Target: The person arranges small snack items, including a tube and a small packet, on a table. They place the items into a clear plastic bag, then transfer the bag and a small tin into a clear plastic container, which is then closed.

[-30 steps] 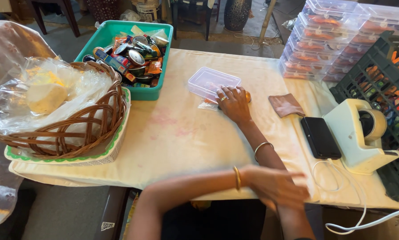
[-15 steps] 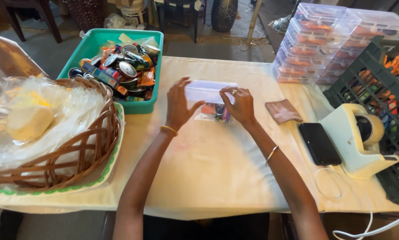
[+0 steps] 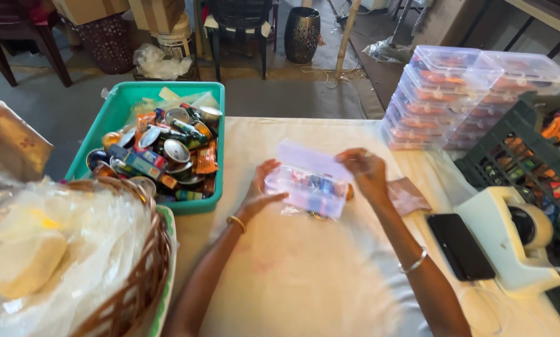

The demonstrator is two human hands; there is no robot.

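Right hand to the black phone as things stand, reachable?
Probably yes. The black phone lies flat on the table beside the right forearm, with nothing on it or between. But the right hand is occupied gripping the clear plastic box, so it would need to let go first.

Clear plastic container (image 3: 306,186): rectangular, lidded, tilted up off the cream table cloth near the table's middle. Small colourful packets visible inside, blurred. Held at both short ends; a few small items lie beneath it.

Clear packed boxes (image 3: 467,93) stacked far right
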